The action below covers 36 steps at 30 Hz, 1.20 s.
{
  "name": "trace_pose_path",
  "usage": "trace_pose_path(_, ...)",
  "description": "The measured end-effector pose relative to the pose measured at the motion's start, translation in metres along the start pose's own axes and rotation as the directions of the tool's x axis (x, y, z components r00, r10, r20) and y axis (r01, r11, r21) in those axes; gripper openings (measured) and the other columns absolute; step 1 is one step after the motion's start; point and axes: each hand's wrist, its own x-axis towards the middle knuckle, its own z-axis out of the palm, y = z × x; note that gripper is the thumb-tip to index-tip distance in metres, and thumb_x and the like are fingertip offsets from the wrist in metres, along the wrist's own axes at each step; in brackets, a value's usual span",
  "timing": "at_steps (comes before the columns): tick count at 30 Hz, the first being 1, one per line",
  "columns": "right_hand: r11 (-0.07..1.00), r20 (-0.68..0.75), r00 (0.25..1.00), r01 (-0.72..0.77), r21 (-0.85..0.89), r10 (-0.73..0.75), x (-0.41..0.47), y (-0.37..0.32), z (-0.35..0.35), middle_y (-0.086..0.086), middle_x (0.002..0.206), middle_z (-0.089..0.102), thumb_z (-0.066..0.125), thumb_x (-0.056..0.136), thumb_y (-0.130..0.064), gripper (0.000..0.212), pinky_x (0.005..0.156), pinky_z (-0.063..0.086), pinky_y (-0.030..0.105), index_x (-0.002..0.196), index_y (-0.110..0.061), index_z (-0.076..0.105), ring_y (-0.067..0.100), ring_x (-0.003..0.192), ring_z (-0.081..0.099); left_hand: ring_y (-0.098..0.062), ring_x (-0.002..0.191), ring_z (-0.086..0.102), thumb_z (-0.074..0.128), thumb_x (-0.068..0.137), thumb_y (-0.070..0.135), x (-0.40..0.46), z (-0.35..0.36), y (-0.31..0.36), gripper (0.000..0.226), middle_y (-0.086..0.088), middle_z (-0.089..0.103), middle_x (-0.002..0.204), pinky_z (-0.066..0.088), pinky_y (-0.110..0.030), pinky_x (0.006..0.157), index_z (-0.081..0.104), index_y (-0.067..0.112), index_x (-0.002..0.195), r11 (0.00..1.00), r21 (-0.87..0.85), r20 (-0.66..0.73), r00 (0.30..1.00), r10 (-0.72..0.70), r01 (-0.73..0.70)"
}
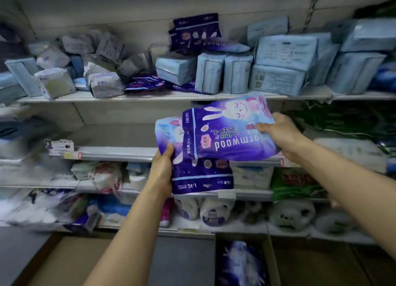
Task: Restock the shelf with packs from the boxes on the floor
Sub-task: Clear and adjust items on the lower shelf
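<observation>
Two purple packs with a white rabbit print are held in front of the shelf. My right hand [278, 133] grips the upper purple pack [227, 131] by its right end. My left hand [162, 170] holds the lower purple pack [201, 178] at its left side, thumb on the front. The upper pack overlaps the lower one. Both hang level with the second shelf board [111, 151], whose space behind them looks mostly bare. Below, an open cardboard box [270, 262] on the floor holds another purple pack [242, 262].
The top shelf [150, 96] is crowded with pale blue and grey packs plus a few purple ones [197, 32]. Green packs [295, 182] sit at the right. White rolls and mixed packs fill the lower shelves. A second cardboard box [70, 262] lies at lower left.
</observation>
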Motion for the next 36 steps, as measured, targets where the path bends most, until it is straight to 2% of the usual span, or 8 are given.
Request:
trace_pose_path(5,0.941,-0.055,0.998,0.005,-0.337,-0.024,-0.018,0.053,-0.05,0.006,0.088,0.062,0.059,0.089,-0.007,0.013,0.06,0.047,0.024,0.101,-0.007,0.053,0.019,0.073,0.058,-0.022,0.078,0.068,0.047,0.103,0.027,-0.016,0.013,-0.052,0.017,-0.002,0.071,0.088,0.054,-0.034,0.065,0.061,0.021,0.11,0.953,0.297,-0.087,0.996,-0.034,0.059)
trace_pose_path(8,0.85,-0.033,0.999,-0.02,-0.526,0.003,-0.025,0.092,-0.066,0.017,0.102,0.064,0.06,0.087,-0.011,0.023,0.076,0.048,0.039,0.107,-0.003,0.054,0.032,0.09,0.061,-0.03,0.093,0.068,0.047,0.1,0.036,-0.02,0.018,-0.096,0.025,-0.009,0.069,0.105,0.056,-0.05,0.085,0.058,0.022,0.117,0.896,0.44,-0.109,0.994,-0.021,0.067)
trace_pose_path(11,0.77,0.027,0.998,-0.028,-0.637,0.058,-0.036,0.13,-0.066,0.009,0.113,0.06,0.056,0.089,-0.014,0.028,0.074,0.044,0.035,0.115,-0.005,0.05,0.027,0.099,0.058,-0.033,0.102,0.066,0.045,0.096,0.044,-0.019,0.024,-0.149,0.037,-0.011,0.069,0.114,0.052,-0.054,0.093,0.06,0.022,0.12,0.795,0.605,-0.04,0.999,-0.026,0.045)
trace_pose_path(17,0.664,0.039,0.964,-0.152,-0.732,0.263,-0.049,0.182,-0.039,0.02,0.119,0.053,0.052,0.095,-0.022,0.026,0.07,0.03,0.029,0.113,-0.006,0.042,0.033,0.108,0.053,-0.033,0.113,0.058,0.037,0.105,0.028,-0.039,0.063,-0.191,0.037,-0.013,0.062,0.119,0.043,-0.031,0.091,0.059,0.005,0.124,0.652,0.755,0.014,0.992,-0.122,0.07)
trace_pose_path(23,0.662,-0.007,0.927,-0.274,-0.697,0.376,-0.041,0.193,-0.022,0.023,0.13,0.054,0.049,0.097,-0.034,0.052,0.078,0.039,0.031,0.134,-0.002,0.032,0.037,0.116,0.054,-0.033,0.11,0.06,0.045,0.097,0.059,-0.034,0.073,-0.181,0.057,-0.009,0.056,0.127,0.057,-0.041,0.071,0.049,0.016,0.134,0.731,0.556,0.021,0.873,-0.488,0.396)
trace_pose_path(26,0.677,0.019,0.951,-0.205,-0.707,0.308,-0.037,0.178,-0.013,0.017,0.129,0.053,0.051,0.096,-0.029,0.044,0.081,0.041,0.03,0.132,-0.006,0.038,0.033,0.114,0.054,-0.033,0.107,0.062,0.046,0.1,0.05,-0.026,0.061,-0.167,0.049,-0.006,0.06,0.115,0.056,-0.046,0.083,0.051,0.014,0.132,0.801,0.405,0.006,0.874,-0.485,0.441)
trace_pose_path(29,0.736,0.085,0.966,-0.126,-0.665,0.242,-0.033,0.158,0.0,0.007,0.12,0.054,0.052,0.096,-0.027,0.026,0.086,0.043,0.032,0.118,-0.015,0.045,0.025,0.106,0.053,-0.029,0.098,0.065,0.048,0.102,0.037,-0.02,0.051,-0.146,0.039,-0.008,0.065,0.113,0.058,-0.039,0.07,0.053,0.01,0.13,0.854,0.256,-0.003,0.883,-0.469,0.454)
trace_pose_path(36,0.845,0.164,0.983,0.016,-0.534,0.085,-0.027,0.11,0.045,-0.002,0.087,0.06,0.055,0.093,-0.022,0.004,0.081,0.054,0.041,0.09,-0.019,0.057,0.023,0.091,0.061,-0.025,0.101,0.069,0.049,0.102,0.029,-0.011,0.033,-0.094,0.028,-0.008,0.069,0.117,0.059,-0.036,0.075,0.056,0.015,0.125,0.926,0.184,0.057,0.937,-0.344,0.329)
